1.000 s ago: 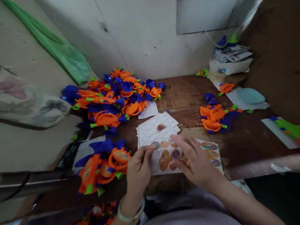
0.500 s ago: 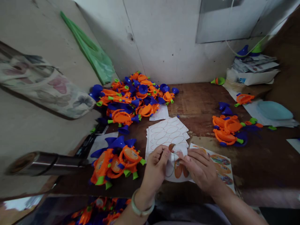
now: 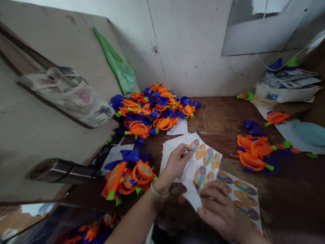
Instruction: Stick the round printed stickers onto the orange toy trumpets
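Observation:
A sticker sheet (image 3: 206, 162) with several oval colour stickers is lifted off the wooden table (image 3: 218, 117) between both hands. My left hand (image 3: 175, 165) pinches its upper left part, near a sticker at the top edge. My right hand (image 3: 218, 210) grips the sheet's lower corner. Under it lies a stack of emptied sheets (image 3: 175, 142) with oval outlines, and another full sticker sheet (image 3: 241, 196) lies to the right. Orange and blue toy trumpets (image 3: 127, 173) lie just left of my left hand.
A big heap of toy trumpets (image 3: 152, 108) fills the far left of the table by the wall. More trumpets (image 3: 254, 150) lie at the right. A metal cylinder (image 3: 61, 169), a green bag (image 3: 118, 67), a patterned cloth bag (image 3: 68, 96) and a paper stack (image 3: 286, 84) stand around.
The sticker sheet has been raised off the table and turned up. My right hand has dropped to its lower corner, my left hand has moved up to its top. The view has shifted.

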`<action>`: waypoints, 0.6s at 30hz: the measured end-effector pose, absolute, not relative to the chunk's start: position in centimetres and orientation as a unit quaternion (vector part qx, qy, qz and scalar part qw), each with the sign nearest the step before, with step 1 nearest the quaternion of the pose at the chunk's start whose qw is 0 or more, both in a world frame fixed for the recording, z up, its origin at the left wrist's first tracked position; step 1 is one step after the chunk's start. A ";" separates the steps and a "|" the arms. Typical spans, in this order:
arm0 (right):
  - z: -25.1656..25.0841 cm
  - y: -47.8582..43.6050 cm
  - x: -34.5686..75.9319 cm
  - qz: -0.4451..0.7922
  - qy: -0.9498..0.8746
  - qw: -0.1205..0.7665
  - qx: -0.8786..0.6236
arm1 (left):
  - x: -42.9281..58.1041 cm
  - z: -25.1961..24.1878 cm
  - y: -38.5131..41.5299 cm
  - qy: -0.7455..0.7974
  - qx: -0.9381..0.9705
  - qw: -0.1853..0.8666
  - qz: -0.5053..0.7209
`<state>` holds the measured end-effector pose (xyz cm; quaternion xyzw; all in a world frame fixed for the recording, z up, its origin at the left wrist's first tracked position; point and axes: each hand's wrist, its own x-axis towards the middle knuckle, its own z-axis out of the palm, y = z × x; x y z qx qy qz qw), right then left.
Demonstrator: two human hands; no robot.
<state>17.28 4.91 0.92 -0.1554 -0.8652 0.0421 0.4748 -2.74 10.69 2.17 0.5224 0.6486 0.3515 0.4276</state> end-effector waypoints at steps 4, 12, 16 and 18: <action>0.6 3.5 16.3 0.103 -0.857 0.482 -0.154 | -5.6 2.5 17.5 0.733 0.558 0.314 0.229; -1.3 3.4 15.9 0.185 -0.801 0.517 -0.240 | -10.1 2.9 27.5 0.813 0.532 0.154 0.182; -1.1 4.4 17.7 0.203 -0.784 0.505 -0.298 | -10.9 3.4 28.0 0.776 0.552 0.197 0.234; -0.8 5.0 18.4 0.222 -0.738 0.538 -0.340 | -11.4 4.4 27.0 0.737 0.565 0.225 0.294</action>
